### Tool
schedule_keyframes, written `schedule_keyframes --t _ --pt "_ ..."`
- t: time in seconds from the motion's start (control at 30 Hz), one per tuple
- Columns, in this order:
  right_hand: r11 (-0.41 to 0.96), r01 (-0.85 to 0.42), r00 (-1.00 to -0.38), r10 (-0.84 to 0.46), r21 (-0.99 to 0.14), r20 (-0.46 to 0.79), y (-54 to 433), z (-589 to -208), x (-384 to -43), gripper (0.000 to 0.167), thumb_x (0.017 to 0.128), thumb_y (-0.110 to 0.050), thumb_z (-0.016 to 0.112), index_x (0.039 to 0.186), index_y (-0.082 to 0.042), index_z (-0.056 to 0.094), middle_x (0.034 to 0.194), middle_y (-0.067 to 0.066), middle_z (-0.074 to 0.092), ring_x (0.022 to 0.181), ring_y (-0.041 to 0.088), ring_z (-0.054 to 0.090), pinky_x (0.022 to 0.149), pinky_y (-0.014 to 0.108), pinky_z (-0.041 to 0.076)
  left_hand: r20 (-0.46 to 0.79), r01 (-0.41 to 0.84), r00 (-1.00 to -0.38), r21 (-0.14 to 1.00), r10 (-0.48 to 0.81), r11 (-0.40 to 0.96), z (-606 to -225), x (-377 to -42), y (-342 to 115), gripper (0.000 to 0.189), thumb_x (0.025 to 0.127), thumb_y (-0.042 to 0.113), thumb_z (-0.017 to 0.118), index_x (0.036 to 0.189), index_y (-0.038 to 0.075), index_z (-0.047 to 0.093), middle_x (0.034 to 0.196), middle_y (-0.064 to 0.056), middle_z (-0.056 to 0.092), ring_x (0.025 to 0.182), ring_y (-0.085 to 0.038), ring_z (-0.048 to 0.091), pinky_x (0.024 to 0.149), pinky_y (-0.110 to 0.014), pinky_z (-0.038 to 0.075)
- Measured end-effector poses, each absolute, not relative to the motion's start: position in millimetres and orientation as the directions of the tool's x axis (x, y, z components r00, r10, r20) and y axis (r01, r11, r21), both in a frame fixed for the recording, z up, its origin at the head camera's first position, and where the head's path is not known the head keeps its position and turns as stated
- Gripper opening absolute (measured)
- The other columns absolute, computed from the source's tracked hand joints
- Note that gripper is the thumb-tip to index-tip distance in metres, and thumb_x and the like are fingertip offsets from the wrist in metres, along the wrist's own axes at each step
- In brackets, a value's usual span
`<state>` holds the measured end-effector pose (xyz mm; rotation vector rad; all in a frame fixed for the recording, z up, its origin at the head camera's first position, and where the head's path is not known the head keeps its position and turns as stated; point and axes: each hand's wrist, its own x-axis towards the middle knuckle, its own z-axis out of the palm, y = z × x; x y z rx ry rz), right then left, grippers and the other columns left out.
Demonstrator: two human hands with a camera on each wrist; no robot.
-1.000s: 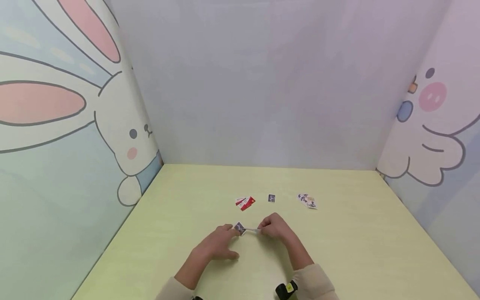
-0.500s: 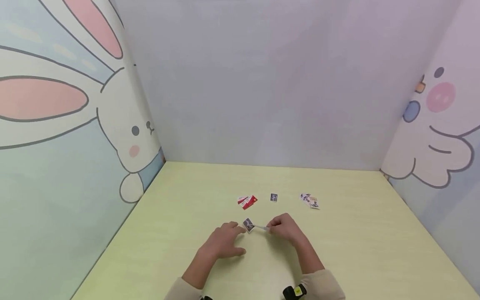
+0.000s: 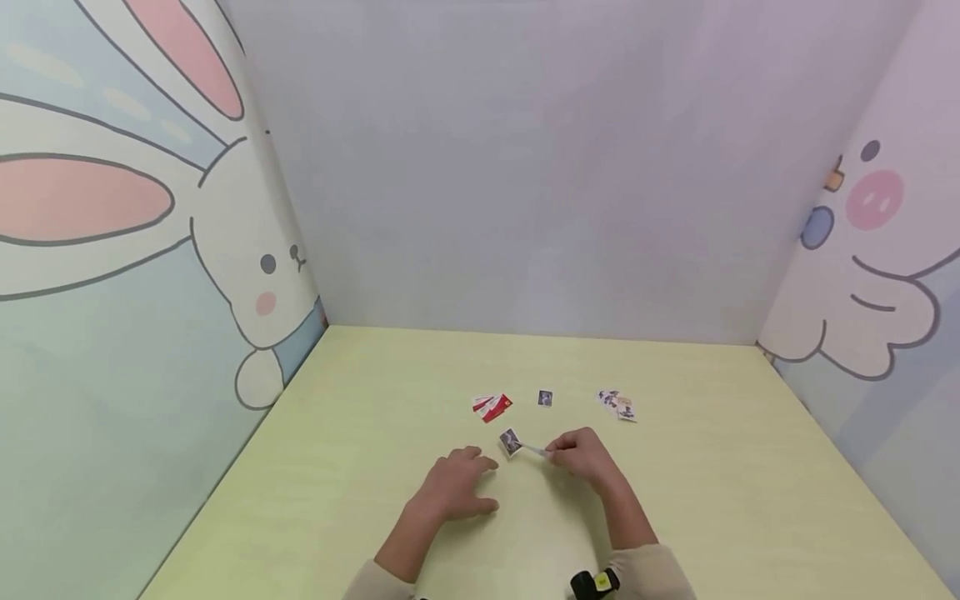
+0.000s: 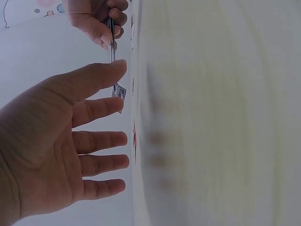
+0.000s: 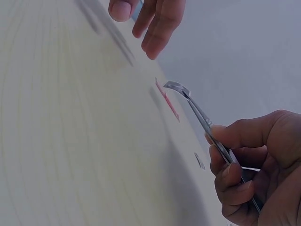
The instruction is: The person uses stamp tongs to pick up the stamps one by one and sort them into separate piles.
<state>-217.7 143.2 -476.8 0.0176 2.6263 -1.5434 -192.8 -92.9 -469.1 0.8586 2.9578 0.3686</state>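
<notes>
My right hand [image 3: 581, 454] pinches a pair of metal tweezers [image 5: 207, 123] between thumb and fingers. The tweezers' tips grip a small dark picture card [image 3: 510, 442] with a pale border, and in the right wrist view that card hangs above the table, slightly bent. Fingers spread, my left hand [image 3: 455, 483] hovers over the table to the left of the card and holds nothing. Its thumb and forefinger partly overlap the tweezers and card in the left wrist view.
Farther back on the yellow table [image 3: 390, 375] lie several red-and-white cards [image 3: 492, 407], fanned out. A single dark card [image 3: 545, 398] lies to their right, and a few pale picture cards [image 3: 617, 404] overlap farther right. A grey wall [image 3: 525, 208] stands behind.
The tweezers have carried the card rightward and away from my left hand, whose fingertips were at the card a second ago. The right hand has shifted right too.
</notes>
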Motion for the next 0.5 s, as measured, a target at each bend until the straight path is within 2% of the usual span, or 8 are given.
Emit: schedule_keyframes --t 0.5 --pt "0.482 0.066 -0.998 0.050 -0.874 -0.048 162 -488 -227 0.009 0.076 0.001 0.064 0.082 0.003 0.071 0.068 0.004 0.060 0.056 0.016 0.047 0.050 0.028 0.039 0.063 0.524 -0.850 0.197 0.523 0.828 -473 -198 -81 0.048 0.075 0.043 0.073 0.115 0.019 0.064 0.124 -0.008 0.055 0.113 -0.027 0.050 0.081 -0.046 0.046"
